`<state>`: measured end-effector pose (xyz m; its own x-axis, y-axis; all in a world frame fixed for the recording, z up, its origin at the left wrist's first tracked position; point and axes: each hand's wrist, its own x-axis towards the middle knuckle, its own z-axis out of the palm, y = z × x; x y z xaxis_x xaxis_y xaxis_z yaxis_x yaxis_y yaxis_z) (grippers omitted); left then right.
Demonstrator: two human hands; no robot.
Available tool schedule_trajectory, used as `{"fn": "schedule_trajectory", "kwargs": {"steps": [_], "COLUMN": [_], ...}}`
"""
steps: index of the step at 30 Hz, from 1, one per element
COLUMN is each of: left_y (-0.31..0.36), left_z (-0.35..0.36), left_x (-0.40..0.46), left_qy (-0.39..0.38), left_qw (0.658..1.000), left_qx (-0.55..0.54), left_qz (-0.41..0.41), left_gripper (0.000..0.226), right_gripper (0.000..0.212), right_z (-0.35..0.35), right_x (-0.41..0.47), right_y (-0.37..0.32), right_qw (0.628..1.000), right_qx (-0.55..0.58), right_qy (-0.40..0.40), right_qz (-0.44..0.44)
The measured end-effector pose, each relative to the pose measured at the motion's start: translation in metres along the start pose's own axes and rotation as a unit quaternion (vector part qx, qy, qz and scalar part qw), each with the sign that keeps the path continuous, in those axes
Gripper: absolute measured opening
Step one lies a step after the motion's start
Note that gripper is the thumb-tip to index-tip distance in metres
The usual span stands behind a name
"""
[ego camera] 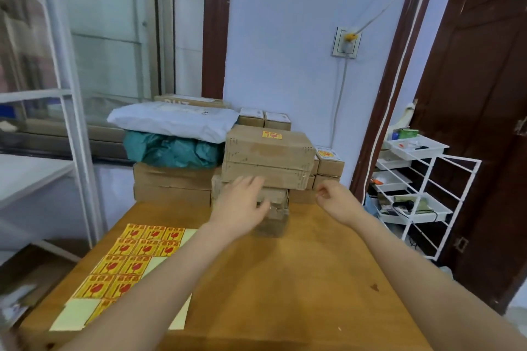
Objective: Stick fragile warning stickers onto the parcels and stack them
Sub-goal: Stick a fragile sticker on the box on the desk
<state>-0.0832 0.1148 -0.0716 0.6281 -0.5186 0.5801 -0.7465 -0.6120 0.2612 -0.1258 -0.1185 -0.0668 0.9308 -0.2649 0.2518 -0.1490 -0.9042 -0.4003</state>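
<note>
Brown cardboard parcels (268, 162) stand stacked at the far edge of the wooden table (285, 279), the topmost (269, 148) already bearing a yellow-and-red fragile sticker (271, 135) on its upper face. The step in hand appears to be the stacking itself, or squaring up a parcel just set on the pile.

The left hand (242, 202) is at the front of the stack's lower boxes, fingers spread and fairly straight; the picture is blurred there, so contact with the cardboard cannot be confirmed. The right hand (333, 199) hangs just beside the stack's right corner, fingers loosely curled with nothing visibly held (whether thumb and forefinger pinch anything small cannot be told).

The sticker sheet (128, 262) lies flat on the near left of the table, several labels gone and pale backing exposed. Further parcels sit behind and beside the stack: small boxes (265, 118), one small box (329, 161) with its own sticker, a white mailer bag (174, 121) over a teal one (171, 151).

Judgement: the next move calls for taking an unlabelled parcel, peeling one sticker cleanly from the sheet and pressing it flat before adding the parcel squarely to the pile.
</note>
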Motion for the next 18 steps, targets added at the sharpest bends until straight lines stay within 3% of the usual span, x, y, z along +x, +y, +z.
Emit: {"fn": "schedule_trajectory", "kwargs": {"steps": [6,10,18], "left_y": [-0.027,-0.045,-0.036], "left_z": [-0.048,-0.052,-0.035], "left_x": [0.024,0.038,0.06], "left_qy": [0.09,0.093,0.055], "left_qw": [0.995,0.993,0.983], "left_qx": [0.052,0.052,-0.066], "left_qz": [-0.012,-0.057,-0.16], "left_gripper": [0.039,0.041,0.052], "right_gripper": [0.019,0.025,0.047], "right_z": [-0.03,-0.03,-0.036], "right_x": [0.008,0.018,0.023], "right_y": [-0.04,-0.045,-0.065], "right_qw": [0.999,0.997,0.972], "right_qx": [-0.011,-0.035,0.222], "right_qy": [0.037,0.066,0.057], "right_qz": [-0.014,0.007,0.058]}}
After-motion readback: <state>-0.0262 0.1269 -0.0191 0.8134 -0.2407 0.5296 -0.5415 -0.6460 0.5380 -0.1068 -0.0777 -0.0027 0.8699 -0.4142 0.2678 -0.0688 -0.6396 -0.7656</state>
